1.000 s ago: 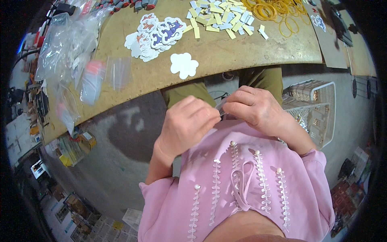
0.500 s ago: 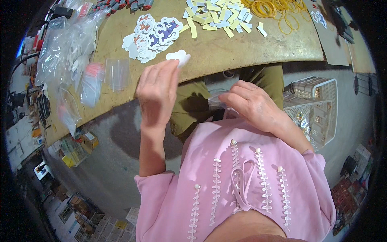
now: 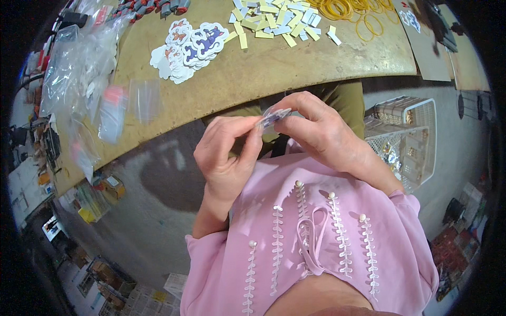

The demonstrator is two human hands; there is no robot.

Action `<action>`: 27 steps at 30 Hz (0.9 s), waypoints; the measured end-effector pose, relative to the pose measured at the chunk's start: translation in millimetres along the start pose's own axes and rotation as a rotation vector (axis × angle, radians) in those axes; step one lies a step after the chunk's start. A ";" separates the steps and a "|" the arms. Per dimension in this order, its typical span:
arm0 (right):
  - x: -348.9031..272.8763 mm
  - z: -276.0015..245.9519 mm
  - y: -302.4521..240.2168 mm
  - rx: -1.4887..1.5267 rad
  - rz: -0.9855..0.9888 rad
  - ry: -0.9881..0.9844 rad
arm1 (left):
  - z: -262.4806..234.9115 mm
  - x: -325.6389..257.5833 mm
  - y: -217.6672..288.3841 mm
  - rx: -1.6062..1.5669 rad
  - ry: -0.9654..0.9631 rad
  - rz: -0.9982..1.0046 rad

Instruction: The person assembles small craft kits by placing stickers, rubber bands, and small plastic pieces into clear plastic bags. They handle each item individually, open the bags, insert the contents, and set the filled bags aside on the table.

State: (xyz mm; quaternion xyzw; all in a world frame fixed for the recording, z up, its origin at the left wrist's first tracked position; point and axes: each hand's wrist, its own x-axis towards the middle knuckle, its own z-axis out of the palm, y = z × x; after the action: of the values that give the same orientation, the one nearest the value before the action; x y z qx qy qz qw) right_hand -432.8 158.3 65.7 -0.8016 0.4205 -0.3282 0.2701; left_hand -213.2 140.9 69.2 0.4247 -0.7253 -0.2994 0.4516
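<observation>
In front of my chest, both hands meet at a small clear plastic bag (image 3: pixel 262 123). A white-edged die-cut sticker (image 3: pixel 276 116) with dark print shows at the bag, tilted nearly edge-on; how far inside it lies I cannot tell. My left hand (image 3: pixel 225 152) pinches the bag's left edge between thumb and fingers. The right hand (image 3: pixel 328 134) grips the other side, thumb below and bent forefinger above. On the table beyond lies a heap of similar stickers (image 3: pixel 182 55), white-bordered with orange or purple figures.
Flat clear bags (image 3: pixel 145 100) and pink-topped bags (image 3: pixel 112 118) lie on the table (image 3: pixel 295 66) at left, by a large plastic bag (image 3: pixel 79 63). Yellow and pale-blue slips (image 3: pixel 274 23), yellow rings (image 3: pixel 342 9) and grey-red parts (image 3: pixel 145 7) sit farther back. White baskets (image 3: pixel 416 152) stand right.
My left hand has come back from the table edge with the white cutout, down and right to my right hand. The right hand has lifted the bag slightly, and both now hold together.
</observation>
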 end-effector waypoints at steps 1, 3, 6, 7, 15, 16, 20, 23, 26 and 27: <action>0.3 0.1 0.2 0.020 0.005 0.000 | -3.2 1.6 0.3 0.051 -0.030 0.028; 0.7 1.1 -3.0 0.040 0.004 -0.051 | -10.8 4.0 4.0 0.160 -0.089 0.078; 0.0 4.9 -6.3 0.061 -0.050 -0.091 | -19.1 9.3 13.9 0.232 -0.294 0.041; -0.7 6.7 -6.9 0.067 -0.076 -0.098 | -17.2 10.0 12.7 0.251 -0.307 0.069; -4.1 5.8 -7.5 0.158 0.073 -0.069 | -7.5 0.5 2.4 -0.007 -0.206 -0.117; -3.4 6.3 -6.8 0.155 0.058 -0.060 | -6.9 -1.0 0.6 0.003 -0.192 -0.086; -1.1 5.4 -9.1 0.113 0.031 -0.143 | -18.4 0.5 0.6 0.072 -0.261 -0.045; -1.9 6.2 -10.6 0.131 0.039 -0.181 | -24.8 5.4 4.0 0.145 -0.396 -0.068; -1.8 8.7 -9.4 0.112 0.044 -0.174 | -21.2 2.9 5.5 0.189 -0.389 -0.079; -2.0 8.6 -8.8 0.110 0.044 -0.167 | -17.9 1.5 5.5 0.188 -0.373 -0.087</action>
State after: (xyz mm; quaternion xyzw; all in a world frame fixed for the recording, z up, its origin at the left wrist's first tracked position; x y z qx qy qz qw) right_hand -422.8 165.8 65.9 -0.8006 0.3954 -0.2769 0.3550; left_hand -199.1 141.2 81.8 0.4334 -0.8020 -0.3230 0.2544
